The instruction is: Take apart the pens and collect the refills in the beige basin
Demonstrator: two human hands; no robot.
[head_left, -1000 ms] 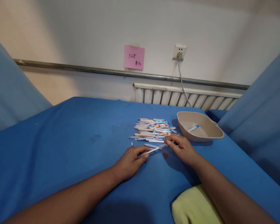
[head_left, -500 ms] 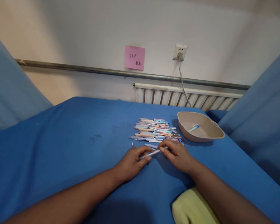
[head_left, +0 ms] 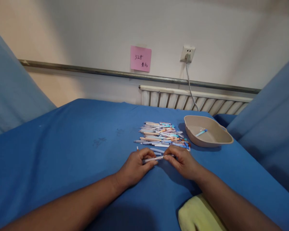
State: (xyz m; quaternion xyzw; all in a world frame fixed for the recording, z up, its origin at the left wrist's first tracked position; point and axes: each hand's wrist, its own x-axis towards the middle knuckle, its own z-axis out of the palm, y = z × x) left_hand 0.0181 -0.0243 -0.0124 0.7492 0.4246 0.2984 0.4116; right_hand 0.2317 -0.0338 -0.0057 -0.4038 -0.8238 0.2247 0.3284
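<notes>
Between my two hands a pale, whitish pen point(head_left: 159, 158) is held almost level above the blue cloth. My left hand point(head_left: 140, 164) pinches its left end between thumb and fingers. At the other end, my right hand point(head_left: 180, 160) is closed on it with thumb and fingertips, which cover its tip. Just beyond my hands lie a few bluish pens point(head_left: 157, 150), partly hidden. Behind them is a pile of many pens point(head_left: 159, 134) in white, orange, blue and lilac, lying side by side.
Right of the pile stands a beige basin point(head_left: 219, 138) holding a blue pen point(head_left: 201, 132). A yellow cloth item point(head_left: 197, 213) lies under my right forearm. Beyond the blue-covered surface point(head_left: 69, 138) are a radiator point(head_left: 173, 100) and a plugged-in socket point(head_left: 188, 53). Blue curtains point(head_left: 274, 128) hang at both sides.
The pen has tilted from a slant to nearly level, its right end dropping slightly. Both hands keep their grip on it. The whole view has shifted a little.
</notes>
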